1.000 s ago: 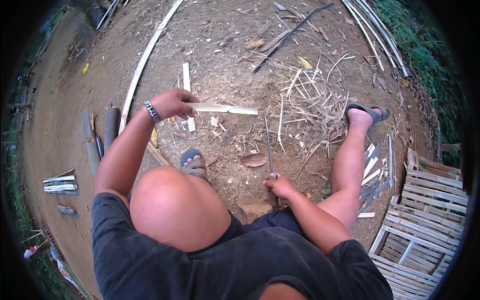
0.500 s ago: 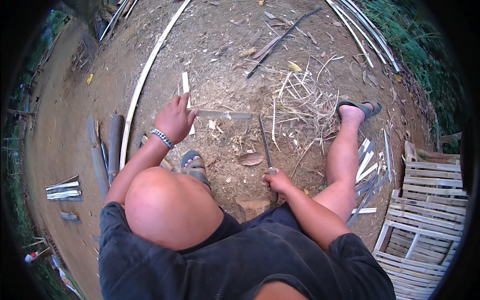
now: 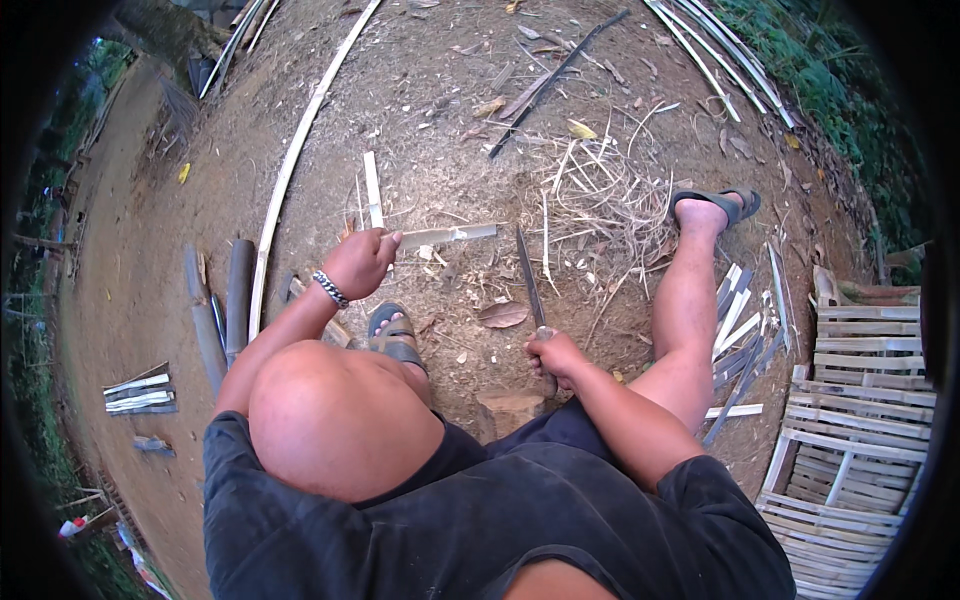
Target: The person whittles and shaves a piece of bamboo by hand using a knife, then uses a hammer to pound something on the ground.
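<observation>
My left hand [image 3: 362, 262], with a chain bracelet [image 3: 330, 290] at the wrist, is closed on one end of a flat bamboo strip [image 3: 440, 236]. The strip points right, just above the ground. In my right hand [image 3: 556, 358] is the handle of a long, narrow knife [image 3: 528, 272], its dark blade pointing away from me. The blade's tip lies just right of the strip's free end, with a small gap between them. Below my right hand, a wooden block [image 3: 508, 412] stands between my legs. A pale strip [image 3: 373, 190] lies on the ground beyond my left hand.
Curly shavings [image 3: 615, 205] are heaped near my right foot. Cut bamboo pieces [image 3: 738, 320] lie beside my right leg, and dark bamboo lengths [image 3: 238, 290] lie at left. A slatted bamboo rack [image 3: 865, 385] stands at right. A long strip [image 3: 300, 140] curves across the ground.
My left hand has gone from spread fingers to a closed grip on the strip's end and has drawn slightly nearer. My right hand and the knife have hardly moved.
</observation>
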### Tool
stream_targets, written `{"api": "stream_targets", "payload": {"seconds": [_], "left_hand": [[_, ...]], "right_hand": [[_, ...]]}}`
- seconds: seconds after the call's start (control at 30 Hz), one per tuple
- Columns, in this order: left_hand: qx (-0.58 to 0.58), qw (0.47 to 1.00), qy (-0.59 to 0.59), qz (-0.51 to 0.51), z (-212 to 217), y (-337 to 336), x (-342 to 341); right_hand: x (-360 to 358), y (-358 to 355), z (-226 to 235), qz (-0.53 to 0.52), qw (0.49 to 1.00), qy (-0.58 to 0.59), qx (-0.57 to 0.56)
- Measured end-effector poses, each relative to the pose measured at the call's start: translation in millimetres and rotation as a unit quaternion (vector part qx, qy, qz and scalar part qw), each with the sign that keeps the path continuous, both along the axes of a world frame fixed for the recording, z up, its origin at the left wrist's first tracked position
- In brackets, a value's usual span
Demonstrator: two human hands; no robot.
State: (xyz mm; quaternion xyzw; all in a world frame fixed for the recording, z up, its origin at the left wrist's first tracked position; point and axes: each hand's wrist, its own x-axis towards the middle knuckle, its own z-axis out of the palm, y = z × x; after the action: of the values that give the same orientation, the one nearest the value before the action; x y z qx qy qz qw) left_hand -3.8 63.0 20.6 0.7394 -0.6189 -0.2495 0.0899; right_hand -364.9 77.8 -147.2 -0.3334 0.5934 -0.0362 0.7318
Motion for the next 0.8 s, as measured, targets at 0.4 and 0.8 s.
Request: {"api": "stream_targets", "payload": {"seconds": [0.4,0.8], "left_hand": [[0.102,0.966,0.217,0.092,1.9,-70.1,-6.4],[-0.005,0.997,0.073,0.025,-18.1,-68.8,-16.1]], "right_hand": [[51.3,-26.2,95.3,0.081,0.922,0.045,-0.377],[147.2,-79.8,110.9,0.180,0.913,0.060,-0.361]]}}
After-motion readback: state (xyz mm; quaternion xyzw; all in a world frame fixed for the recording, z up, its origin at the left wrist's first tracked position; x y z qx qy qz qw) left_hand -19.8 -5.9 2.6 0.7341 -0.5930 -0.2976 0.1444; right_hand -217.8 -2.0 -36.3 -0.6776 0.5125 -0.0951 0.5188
